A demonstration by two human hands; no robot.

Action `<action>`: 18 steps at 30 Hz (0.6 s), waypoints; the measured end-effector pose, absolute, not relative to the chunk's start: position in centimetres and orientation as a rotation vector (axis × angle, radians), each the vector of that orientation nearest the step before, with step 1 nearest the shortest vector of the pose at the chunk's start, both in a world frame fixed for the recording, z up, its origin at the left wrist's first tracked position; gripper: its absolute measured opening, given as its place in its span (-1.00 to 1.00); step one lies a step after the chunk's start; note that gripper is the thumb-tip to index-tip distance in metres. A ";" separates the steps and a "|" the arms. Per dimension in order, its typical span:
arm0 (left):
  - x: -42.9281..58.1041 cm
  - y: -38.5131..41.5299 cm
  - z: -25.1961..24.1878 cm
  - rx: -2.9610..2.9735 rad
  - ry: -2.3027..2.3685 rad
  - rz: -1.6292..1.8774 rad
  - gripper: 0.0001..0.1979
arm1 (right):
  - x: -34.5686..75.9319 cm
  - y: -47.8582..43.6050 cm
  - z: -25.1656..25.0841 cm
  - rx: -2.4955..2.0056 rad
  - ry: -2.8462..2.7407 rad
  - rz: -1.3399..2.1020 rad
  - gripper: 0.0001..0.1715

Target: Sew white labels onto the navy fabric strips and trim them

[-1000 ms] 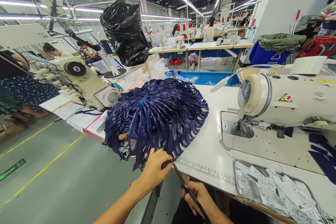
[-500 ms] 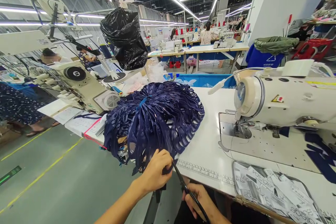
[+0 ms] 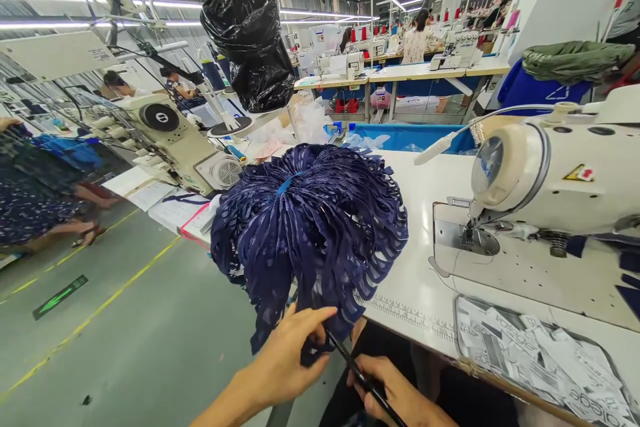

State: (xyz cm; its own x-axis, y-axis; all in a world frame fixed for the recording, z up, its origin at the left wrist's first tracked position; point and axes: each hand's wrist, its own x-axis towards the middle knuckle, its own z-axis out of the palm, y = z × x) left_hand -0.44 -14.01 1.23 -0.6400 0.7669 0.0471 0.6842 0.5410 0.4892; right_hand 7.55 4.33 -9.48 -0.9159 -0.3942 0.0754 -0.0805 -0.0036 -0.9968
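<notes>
A big bundle of navy blue fabric strips (image 3: 310, 227), tied at its top with a blue band, lies over the near left corner of the white sewing table (image 3: 420, 267). My left hand (image 3: 290, 353) pinches the hanging lower ends of the strips just below the table edge. My right hand (image 3: 395, 393) grips black scissors (image 3: 360, 373), whose blades point up and left to the strip ends by my left fingers.
A white sewing machine (image 3: 550, 173) stands at the right. A tray of printed labels (image 3: 545, 360) lies at the near right. A black plastic bag (image 3: 253, 40) hangs overhead. Another machine (image 3: 175, 140) is at the left. People sit at far tables.
The view shifted slightly. My left hand moved lower along the strip ends, and the scissors came closer to it.
</notes>
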 end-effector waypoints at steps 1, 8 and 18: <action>-0.6 -13.6 1.1 1.251 2.608 0.666 -0.51 | 7.6 4.3 -9.8 -0.457 2.073 -2.002 -0.19; -1.1 -12.1 0.6 1.512 2.798 0.524 -0.86 | 9.6 5.6 -12.3 -0.182 2.221 -1.884 -0.24; -0.3 -12.1 0.4 1.432 2.711 0.502 -0.83 | 9.1 5.7 -10.1 -0.307 2.260 -1.856 -0.42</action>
